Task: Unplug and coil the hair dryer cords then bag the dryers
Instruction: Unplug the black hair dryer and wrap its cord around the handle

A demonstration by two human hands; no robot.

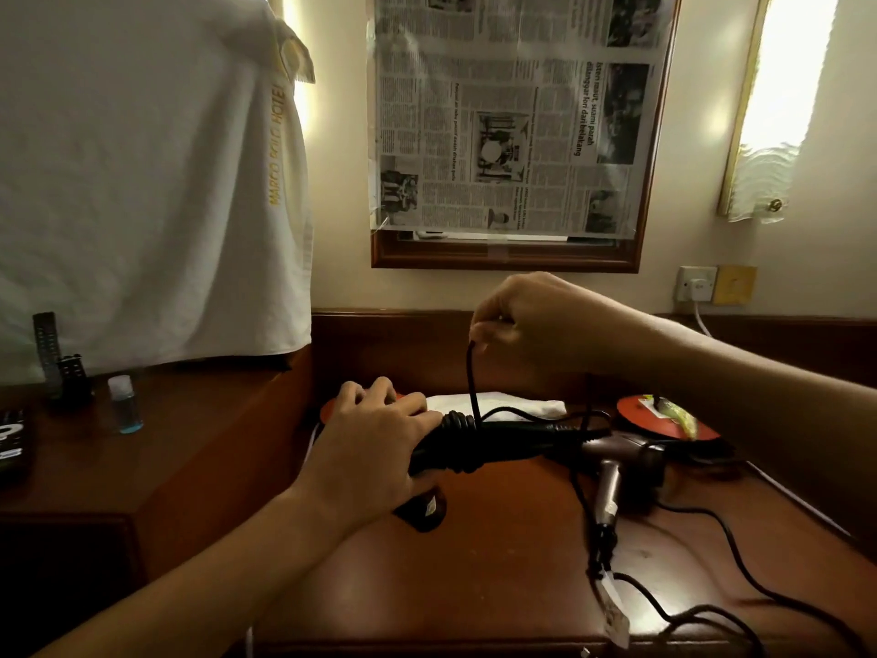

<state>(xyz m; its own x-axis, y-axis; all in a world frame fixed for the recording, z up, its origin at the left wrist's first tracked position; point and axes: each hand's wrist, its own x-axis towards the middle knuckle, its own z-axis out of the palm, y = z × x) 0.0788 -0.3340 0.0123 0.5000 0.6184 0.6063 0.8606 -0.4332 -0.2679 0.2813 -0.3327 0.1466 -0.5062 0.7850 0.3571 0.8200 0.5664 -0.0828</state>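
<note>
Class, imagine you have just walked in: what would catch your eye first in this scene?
At center, the left hand grips a black hair dryer while the right hand pulls its cord upward. A bronze dryer lies on the desk to the right; above hangs a newspaper-covered mirror.

both bare forearms reach in from the near edge toward the black hair dryer (479,446), the left from the lower left, the right from the right side. the left hand (375,448) lies over the dryer's left end, knuckles up, its fingers curled down around the body and gripping it (the thumb is hidden underneath). the right hand (531,325) is raised above the dryer's middle, back of the hand toward the camera, wrist bent, fingers closed into a pinch on the black cord (472,387) that runs taut down to the dryer.
</note>
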